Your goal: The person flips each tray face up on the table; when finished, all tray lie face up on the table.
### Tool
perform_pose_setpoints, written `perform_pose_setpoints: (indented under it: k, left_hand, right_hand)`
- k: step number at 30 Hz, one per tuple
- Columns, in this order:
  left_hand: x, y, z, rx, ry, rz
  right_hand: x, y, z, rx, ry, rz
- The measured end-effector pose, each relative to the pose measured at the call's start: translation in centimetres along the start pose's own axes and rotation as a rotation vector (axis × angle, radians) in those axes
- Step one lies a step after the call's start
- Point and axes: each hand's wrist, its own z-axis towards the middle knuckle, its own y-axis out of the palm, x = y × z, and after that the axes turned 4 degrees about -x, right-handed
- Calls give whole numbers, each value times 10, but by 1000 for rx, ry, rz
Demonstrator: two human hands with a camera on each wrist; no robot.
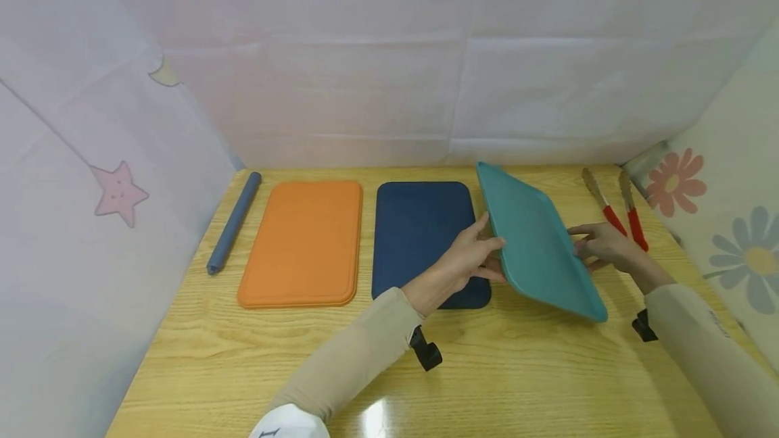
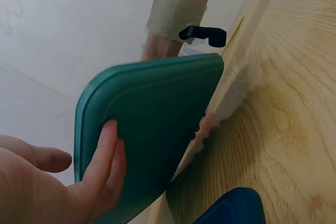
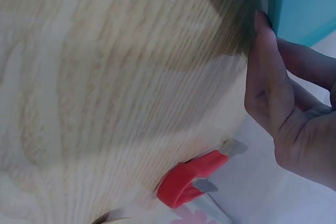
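Nearest the camera: noting beige left sleeve [image 1: 347, 350] reaching in above desk [image 1: 195, 357], right sleeve [image 1: 700, 343] angling in from the other side. Pinching left edge of teal tray [image 1: 538, 238] with left grip [image 1: 459, 255], thumb over rim, fingers lying against underside. Pinching opposite edge with right grip [image 1: 611, 247], fingertips showing past that edge in left wrist view. Holding tray tilted, left edge higher, between navy panel [image 1: 420, 232] and red-handled tongs [image 1: 635, 227]. Not resolving contact or gap between lower corner and desk, given the poor angle there. Seeing orange panel [image 1: 301, 242] lying flat beside navy panel, with blue-grey roll [image 1: 234, 222] lying farther left. Judging work as part-way: counting two-handed hold as done, both panels as already flat; recording tray as not yet flat and not yet released, tongs and roll as untouched.
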Motion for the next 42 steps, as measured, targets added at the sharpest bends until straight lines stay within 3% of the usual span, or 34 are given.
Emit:
perform_pose_setpoints:
  k: [7,20,26,34,42]
  left_hand:
    - [-4,-5,22,45,-7,6]
    - [-11,-14,48,52,-147,102]
    - [-17,-12,60,54,-142,144]
    - [-27,-6,74,112,-163,142]
    - [-31,0,87,153,-151,204]
  right_hand:
    - [11,-2,-7,-1,5,18]
    - [18,-17,-11,61,41,8]
    - [19,-25,-8,62,88,7]
    - [21,-38,-2,61,136,24]
    - [22,-48,3,84,179,70]
